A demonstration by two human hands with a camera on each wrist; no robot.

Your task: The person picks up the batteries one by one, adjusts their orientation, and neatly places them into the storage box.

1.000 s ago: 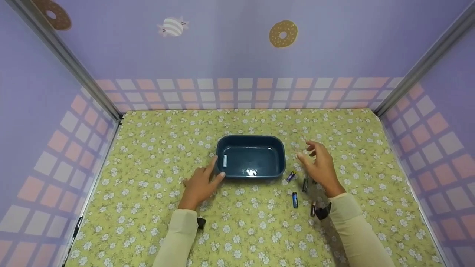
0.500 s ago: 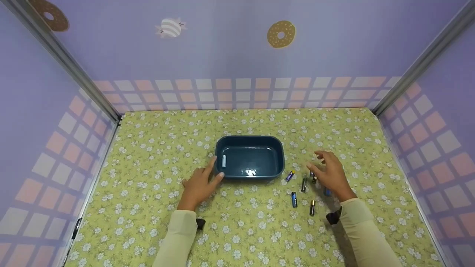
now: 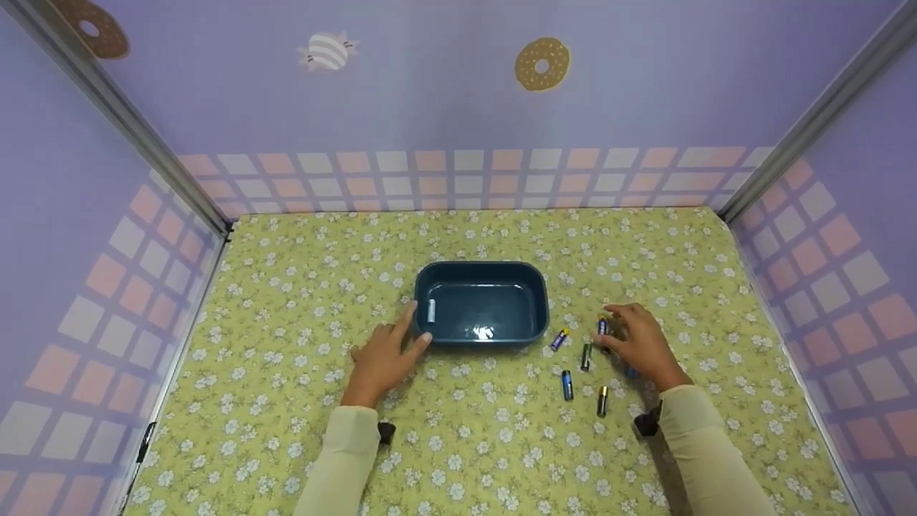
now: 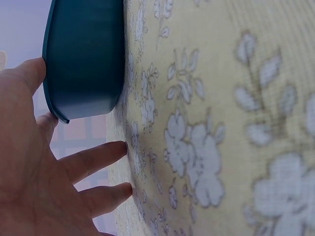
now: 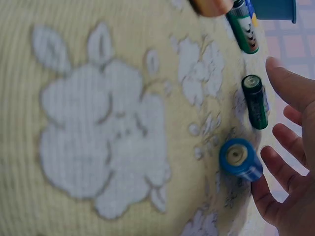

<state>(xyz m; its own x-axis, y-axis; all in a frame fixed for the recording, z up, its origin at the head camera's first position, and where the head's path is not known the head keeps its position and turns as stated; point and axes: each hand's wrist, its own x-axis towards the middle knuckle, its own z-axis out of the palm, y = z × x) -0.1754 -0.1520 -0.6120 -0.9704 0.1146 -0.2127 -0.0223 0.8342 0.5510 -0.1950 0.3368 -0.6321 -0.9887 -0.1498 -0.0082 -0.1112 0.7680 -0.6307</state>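
Beyond the tub (image 3: 494, 307): purple wall (image 3: 430, 107) with donut prints. Beneath the tub: yellow-green floral cloth (image 3: 308, 308). Tub itself: dark blue, upright, place on the cloth unchanged over the last second.

At the left near corner of the tub: left hand (image 3: 380, 362), pose as in both earlier frames. Grip: none; forefinger and thumb laid against the rim, other fingers spread toward the cloth.

Right of the tub: right hand (image 3: 641, 344), fingers lightly bent, thumb and forefinger apart. Grip: not closed; contact with the battery in the gap impossible to tell. Change: farther right of the tub and nearer the person than one second ago; only slightly lower than at half a second.

Inside the tub, along the left wall: white cylinder (image 3: 431, 312), unmoved.

Right of the tub, on the cloth: blue battery (image 3: 567, 385), black-and-gold battery (image 3: 602, 401) (now fully exposed, partly covered one second ago), green battery (image 3: 586, 356) and, just beside the tub, yellow-ended battery (image 3: 559, 340). Farther right: purple battery (image 3: 602, 326) between thumb and forefinger, previously more hidden; dark battery (image 5: 256, 105) and second blue battery (image 5: 241, 160), close to the right hand.
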